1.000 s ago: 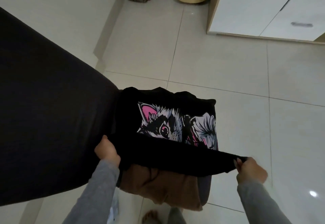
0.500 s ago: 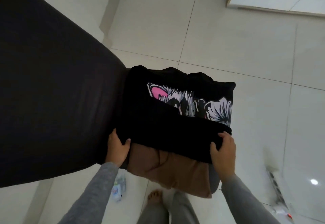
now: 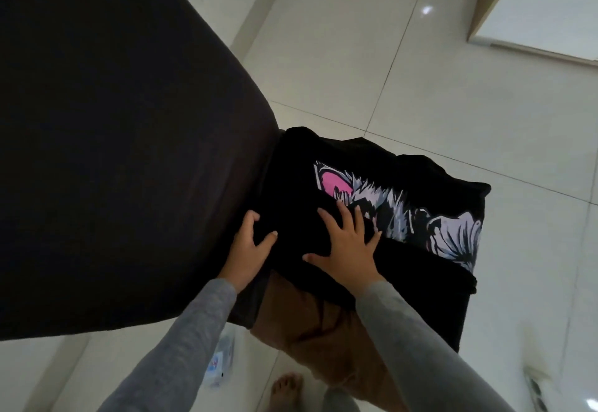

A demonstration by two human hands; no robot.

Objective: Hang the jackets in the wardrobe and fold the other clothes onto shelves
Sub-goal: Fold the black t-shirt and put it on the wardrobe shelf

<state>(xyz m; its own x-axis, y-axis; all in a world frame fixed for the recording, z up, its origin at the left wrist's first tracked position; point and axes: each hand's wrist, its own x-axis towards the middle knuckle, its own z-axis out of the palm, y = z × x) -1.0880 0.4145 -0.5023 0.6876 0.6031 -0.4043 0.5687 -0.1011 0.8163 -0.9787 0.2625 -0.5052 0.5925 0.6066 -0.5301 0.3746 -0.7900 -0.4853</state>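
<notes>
— Black printed T-shirt (image 3: 404, 185), the folded one with the pink-and-white animal graphic: where is it lying?

— It is lying on a brown garment (image 3: 323, 324) at the corner of the large dark-covered surface (image 3: 113, 152). Nearest the camera, grey sleeves are running up to both hands. The right hand (image 3: 348, 246) is resting flat on the folded fabric, fingers spread, gripping nothing. The left hand (image 3: 247, 243) is lying open against the shirt's left edge, thumb out; whether it is pinching any cloth, I cannot tell.

— What is hard to make out?

— The brown garment is mostly covered by the shirt. The fold is hiding the lower part of the graphic. A bare foot (image 3: 286, 389) and a blurred plastic packet (image 3: 221, 360) are showing on the white tiled floor (image 3: 420, 87) below.

— And compared with half a second ago?

— Then both hands were clasping the fold's ends; now the right one is pressing near the middle. Farther off, a white cabinet (image 3: 550, 6) is being cut off by the frame.
</notes>
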